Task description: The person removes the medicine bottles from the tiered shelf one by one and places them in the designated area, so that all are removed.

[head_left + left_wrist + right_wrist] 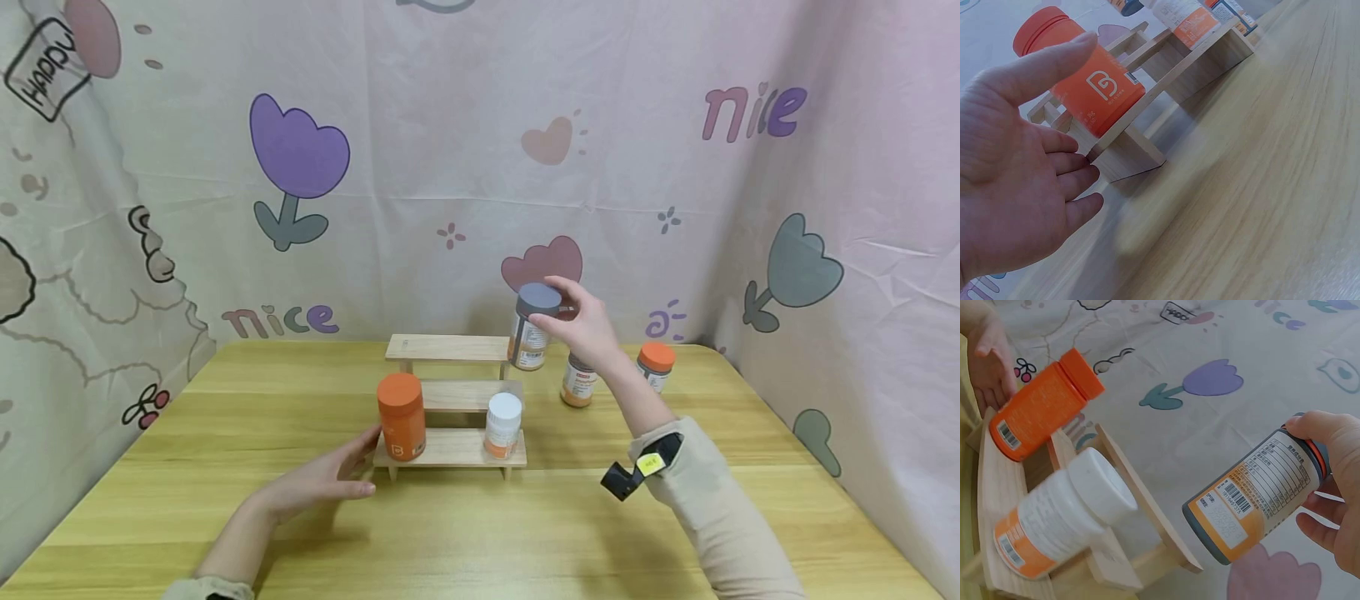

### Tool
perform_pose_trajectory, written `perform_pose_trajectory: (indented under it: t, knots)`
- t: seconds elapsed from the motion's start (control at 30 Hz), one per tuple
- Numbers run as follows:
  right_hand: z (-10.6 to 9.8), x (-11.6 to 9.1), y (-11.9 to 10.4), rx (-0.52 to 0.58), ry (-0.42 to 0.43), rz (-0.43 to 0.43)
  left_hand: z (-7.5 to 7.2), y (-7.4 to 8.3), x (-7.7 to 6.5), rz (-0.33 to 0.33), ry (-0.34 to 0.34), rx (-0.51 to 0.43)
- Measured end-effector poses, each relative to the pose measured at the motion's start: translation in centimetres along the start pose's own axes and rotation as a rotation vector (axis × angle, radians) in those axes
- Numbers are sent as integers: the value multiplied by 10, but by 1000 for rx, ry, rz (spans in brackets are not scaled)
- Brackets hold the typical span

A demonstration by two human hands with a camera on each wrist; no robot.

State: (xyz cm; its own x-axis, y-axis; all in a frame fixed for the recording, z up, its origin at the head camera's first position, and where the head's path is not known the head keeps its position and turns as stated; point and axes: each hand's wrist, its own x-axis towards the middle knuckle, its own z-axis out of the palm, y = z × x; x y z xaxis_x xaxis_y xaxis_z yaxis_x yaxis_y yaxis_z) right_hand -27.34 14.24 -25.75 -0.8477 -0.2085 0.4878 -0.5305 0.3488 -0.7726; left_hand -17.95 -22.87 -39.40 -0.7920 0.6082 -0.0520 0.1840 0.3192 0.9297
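My right hand (588,327) grips a grey-lidded supplement bottle (531,333) by its upper part. That bottle is raised beside the right end of the top step of a small wooden three-step rack (450,348); its label with a barcode faces the right wrist view. On the lowest step stand an orange bottle (401,421) at the left and a white bottle with an orange band (502,425) at the right. My left hand (1022,169) has its fingers loosely extended by the rack's left end, close to the orange bottle; whether it touches the rack is unclear.
To the right of the rack, a dark-lidded bottle (579,383) stands on the wooden table (337,550). Farther right, an orange-lidded bottle (656,360) is partly hidden by my right forearm. A printed cloth (420,167) hangs behind and along both sides.
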Motion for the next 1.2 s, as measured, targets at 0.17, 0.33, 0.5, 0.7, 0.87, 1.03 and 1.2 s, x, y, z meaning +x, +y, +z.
perform_pose_trajectory:
  t: [0.17,0.33,0.5,0.7,0.87,1.03,1.2]
  knots:
    - [-15,-3,2,-25,18,32,-1,-1,0,7,-6,-10]
    - [-30,-6,3,-44,36,64,-1,0,0,4,-6,-6]
    - [-45,-12,6,-69,52,106,0,0,1,7,-5,-12]
    - [-65,-20,13,-139,81,106,-1,0,1,-1,2,7]
    - [-81,-30,16,-192,107,142,-1,0,0,4,8,4]
    - [-94,-41,23,-233,126,181,-1,0,1,8,5,6]
    - [-103,-52,35,-262,123,210,-1,1,1,10,3,24]
